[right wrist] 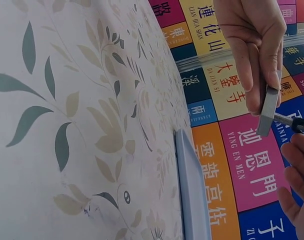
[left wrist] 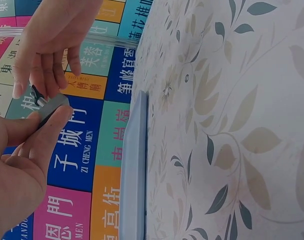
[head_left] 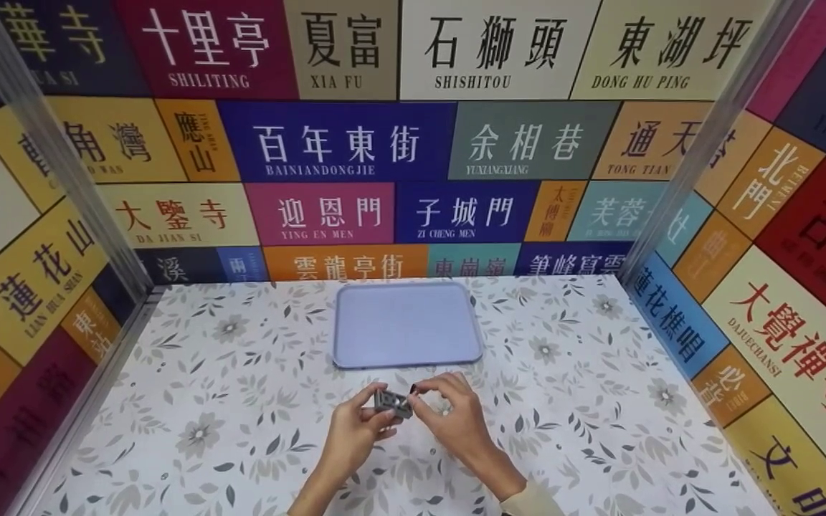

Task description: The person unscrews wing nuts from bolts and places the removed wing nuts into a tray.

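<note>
My left hand [head_left: 357, 424] grips a small grey metal block [head_left: 393, 403] by its edges, between thumb and fingers, above the table. Openings show in the block's upper face in the head view. Out of one face of it stands a thumb screw [right wrist: 291, 120] with a silver threaded shank and a black, wing-like head. My right hand [head_left: 454, 413] has its thumb and curled fingers about the black head [left wrist: 36, 93]. How firmly they pinch it is hard to tell, as the fingers partly hide it.
A shallow pale blue tray [head_left: 407, 326] lies on the table just beyond both hands. White floral cloth [head_left: 241, 401] covers the tabletop. Panels with colourful lettering [head_left: 334, 140] rise at the back and both sides.
</note>
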Available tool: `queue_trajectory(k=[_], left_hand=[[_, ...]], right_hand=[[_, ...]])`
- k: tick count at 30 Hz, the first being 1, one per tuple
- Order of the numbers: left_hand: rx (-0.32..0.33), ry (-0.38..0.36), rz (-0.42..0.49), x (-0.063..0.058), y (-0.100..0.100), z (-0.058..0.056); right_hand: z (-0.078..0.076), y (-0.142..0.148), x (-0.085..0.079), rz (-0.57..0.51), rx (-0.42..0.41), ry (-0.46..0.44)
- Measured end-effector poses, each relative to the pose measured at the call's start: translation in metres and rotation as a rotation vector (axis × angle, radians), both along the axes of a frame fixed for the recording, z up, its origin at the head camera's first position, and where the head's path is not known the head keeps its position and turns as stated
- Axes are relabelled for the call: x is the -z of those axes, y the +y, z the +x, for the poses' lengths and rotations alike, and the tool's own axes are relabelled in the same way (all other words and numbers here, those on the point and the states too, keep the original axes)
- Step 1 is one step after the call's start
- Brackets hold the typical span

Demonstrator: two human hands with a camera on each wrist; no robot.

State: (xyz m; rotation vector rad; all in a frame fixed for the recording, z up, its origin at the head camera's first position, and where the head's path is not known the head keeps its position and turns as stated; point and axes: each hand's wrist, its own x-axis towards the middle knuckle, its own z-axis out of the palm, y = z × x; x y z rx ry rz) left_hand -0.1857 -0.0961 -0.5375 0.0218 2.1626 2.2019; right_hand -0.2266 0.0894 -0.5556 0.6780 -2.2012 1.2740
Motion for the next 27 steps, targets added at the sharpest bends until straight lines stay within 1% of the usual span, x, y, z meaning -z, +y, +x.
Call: queue_trajectory(k=[3,5,8,14,20,27], left_hand=[[0.008,-0.002,0.003,-0.0002,0.0,-0.0001],[0.011,-0.003,0.006,-0.0001,0.0002,0.0001],[0.009,-0.002,0.001,0.0,0.0008,0.0005],[0.004,-0.001,-0.001,0.0006,0.0018,0.0007],[0.002,0.0,0.002,0.0009,0.0017,0.0004],[0.007,0.012,0.008,0.0016,0.0014,0.0006]], right_hand=[[0.0005,0.0,0.0002,-0.003,-0.009,-0.021],[0.0005,0.0,0.0003,-0.004,-0.011,-0.018],[-0.0002,0.0002,0.0002,0.003,-0.018,0.016],[-0.0017,0.0009,-0.0005,0.013,-0.066,0.104],[-0.0023,0.0013,-0.0025,0.017,-0.104,0.143],[-0.0037,-0.0005,-0.0027,-0.027,-0.146,0.187]])
